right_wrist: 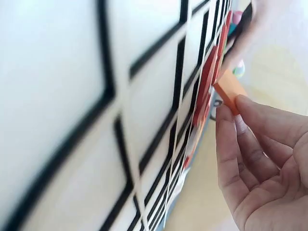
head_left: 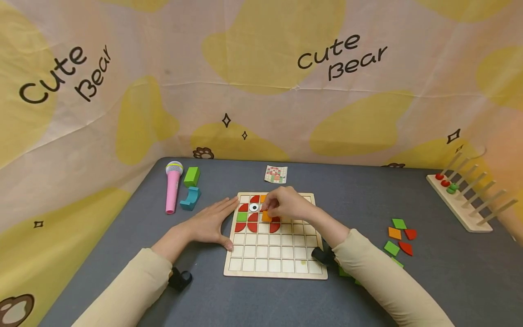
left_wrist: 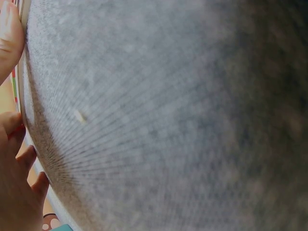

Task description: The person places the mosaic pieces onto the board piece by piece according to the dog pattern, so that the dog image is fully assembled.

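A wooden grid board [head_left: 269,263] lies flat on the dark table, with red quarter-round, green and orange tiles and a white eye tile [head_left: 254,207] in its upper left cells. My right hand [head_left: 288,204] is over those cells, pinching an orange square tile [head_left: 267,217] between thumb and index finger. In the right wrist view the orange tile [right_wrist: 231,90] is held tilted by one end near the board. My left hand [head_left: 207,222] lies spread at the board's left edge, its fingers and thumb touching the rim. Some upper cells are hidden behind the right hand.
Behind the board lies a small picture card [head_left: 276,174]. Loose tiles [head_left: 394,233] are scattered at the right, partly under the right sleeve. A pegged wooden rack [head_left: 461,204] stands far right. At back left are a pink toy microphone [head_left: 173,188], a green block [head_left: 191,176] and a teal curved block [head_left: 190,199].
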The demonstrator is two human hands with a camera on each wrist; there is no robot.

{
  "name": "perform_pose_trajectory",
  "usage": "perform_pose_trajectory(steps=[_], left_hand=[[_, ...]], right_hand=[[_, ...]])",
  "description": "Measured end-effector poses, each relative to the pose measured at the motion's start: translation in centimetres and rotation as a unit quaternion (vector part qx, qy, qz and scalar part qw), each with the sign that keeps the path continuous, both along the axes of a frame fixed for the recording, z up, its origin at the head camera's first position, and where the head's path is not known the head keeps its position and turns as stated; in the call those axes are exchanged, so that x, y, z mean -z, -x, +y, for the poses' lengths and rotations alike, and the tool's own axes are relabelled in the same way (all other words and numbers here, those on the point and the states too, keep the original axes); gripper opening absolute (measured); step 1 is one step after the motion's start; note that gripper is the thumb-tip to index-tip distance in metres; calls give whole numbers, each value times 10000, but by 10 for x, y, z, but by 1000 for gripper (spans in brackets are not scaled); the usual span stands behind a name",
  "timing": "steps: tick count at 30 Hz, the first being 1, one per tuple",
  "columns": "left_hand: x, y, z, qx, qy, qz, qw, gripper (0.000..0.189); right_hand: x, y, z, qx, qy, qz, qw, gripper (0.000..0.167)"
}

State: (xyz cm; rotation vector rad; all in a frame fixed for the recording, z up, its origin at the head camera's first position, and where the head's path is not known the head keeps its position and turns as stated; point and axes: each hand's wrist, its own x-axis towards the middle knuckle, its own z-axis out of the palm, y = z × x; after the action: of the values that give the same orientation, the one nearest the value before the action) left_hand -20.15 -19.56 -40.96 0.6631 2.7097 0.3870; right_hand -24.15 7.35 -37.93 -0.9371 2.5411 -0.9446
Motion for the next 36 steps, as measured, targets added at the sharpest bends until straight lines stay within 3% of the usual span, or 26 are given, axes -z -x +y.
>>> perform_pose_trajectory(steps=[14, 36], left_hand=[[-5, 0, 7, -125, 34, 70, 9999, 127], [-10, -2, 10, -135, 165, 113, 9997, 125]], right_hand=[[-1, -9, -15, -121, -252, -6, 9996, 12], [2, -9, -18, -406, -541, 148, 9976, 7]])
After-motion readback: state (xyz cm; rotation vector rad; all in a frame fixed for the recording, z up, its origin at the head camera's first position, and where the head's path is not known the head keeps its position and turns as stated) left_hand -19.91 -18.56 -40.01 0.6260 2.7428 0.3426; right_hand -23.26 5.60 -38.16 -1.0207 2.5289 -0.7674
